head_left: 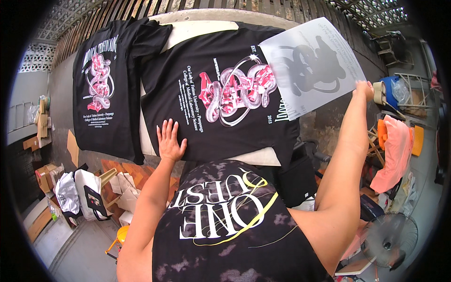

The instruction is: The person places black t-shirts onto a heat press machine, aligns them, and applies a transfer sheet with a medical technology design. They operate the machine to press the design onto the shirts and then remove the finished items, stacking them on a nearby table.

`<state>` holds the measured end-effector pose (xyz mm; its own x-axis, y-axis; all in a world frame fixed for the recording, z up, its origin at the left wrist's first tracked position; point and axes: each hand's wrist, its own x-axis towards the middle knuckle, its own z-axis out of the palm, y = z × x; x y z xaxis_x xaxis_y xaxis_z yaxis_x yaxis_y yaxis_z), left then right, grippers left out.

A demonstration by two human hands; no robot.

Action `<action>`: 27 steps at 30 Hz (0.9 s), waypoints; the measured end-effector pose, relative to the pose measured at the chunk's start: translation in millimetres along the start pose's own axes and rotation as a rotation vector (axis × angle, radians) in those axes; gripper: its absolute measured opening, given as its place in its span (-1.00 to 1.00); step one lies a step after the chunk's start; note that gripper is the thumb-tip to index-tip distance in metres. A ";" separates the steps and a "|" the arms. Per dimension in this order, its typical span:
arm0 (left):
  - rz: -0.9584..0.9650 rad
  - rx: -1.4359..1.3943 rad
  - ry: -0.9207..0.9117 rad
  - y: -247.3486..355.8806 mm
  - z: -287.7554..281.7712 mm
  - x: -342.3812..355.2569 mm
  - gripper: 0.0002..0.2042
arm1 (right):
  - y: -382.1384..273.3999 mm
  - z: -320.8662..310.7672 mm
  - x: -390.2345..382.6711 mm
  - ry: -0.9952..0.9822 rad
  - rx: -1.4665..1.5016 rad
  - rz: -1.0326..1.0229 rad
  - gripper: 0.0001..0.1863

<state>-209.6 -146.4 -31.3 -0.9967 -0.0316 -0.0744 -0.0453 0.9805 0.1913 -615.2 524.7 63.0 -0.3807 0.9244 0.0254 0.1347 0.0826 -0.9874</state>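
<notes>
A black T-shirt [171, 101] lies spread before me, with a pink, white and grey snake graphic [237, 91] and white lettering on it. My left hand [170, 143] rests flat on the shirt's near part, fingers spread. Out to the right, my right hand [365, 91] is closed on the near corner of a translucent film sheet [312, 70]. Grey ghost marks of a similar design show on the film. The sheet is raised at an angle, and its left part covers the shirt's right end from view. Another black T-shirt [124, 89] with the same kind of print lies to the left.
Pale boards [202, 30] show beneath the shirts. A slatted wooden fence [117, 23] runs along the far side. Right of me are a blue container [391, 94], an orange-pink cloth [397, 148] and a fan [387, 239]. Cardboard boxes [47, 177] and bags [68, 192] stand at left.
</notes>
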 end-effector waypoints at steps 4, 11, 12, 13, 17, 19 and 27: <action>0.025 0.005 0.018 -2.3 3.5 1.7 -0.24 | 0.3 -50.6 56.8 0.097 0.062 0.053 -0.60; 0.039 -0.036 0.102 -10.9 5.3 -8.4 -0.26 | -61.5 -198.1 32.6 0.408 0.177 0.088 -0.56; 0.047 -0.052 0.127 -13.2 6.0 -9.1 -0.26 | -60.2 -238.5 27.2 0.401 0.298 0.105 -0.56; 0.017 -0.050 0.084 -9.9 3.3 -2.6 -0.26 | -61.5 -292.2 19.9 0.418 0.419 0.114 -0.56; 0.153 -0.120 0.154 1.6 -0.2 54.3 -0.29 | 12.2 -534.4 -71.6 0.391 0.363 0.083 -0.78; 0.363 -0.211 0.219 7.4 8.6 108.7 -0.34 | 50.9 -647.5 -187.7 0.455 0.400 0.096 -0.89; 0.320 0.227 0.193 10.7 38.5 280.8 -0.32 | 116.5 -779.4 -751.1 0.593 -1.392 0.588 -0.67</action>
<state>-487.3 -137.3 -87.9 -0.9534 0.2659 0.1424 0.2618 0.9640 -0.0471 399.5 130.4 50.5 0.3621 0.9273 0.0947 0.9312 -0.3644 0.0075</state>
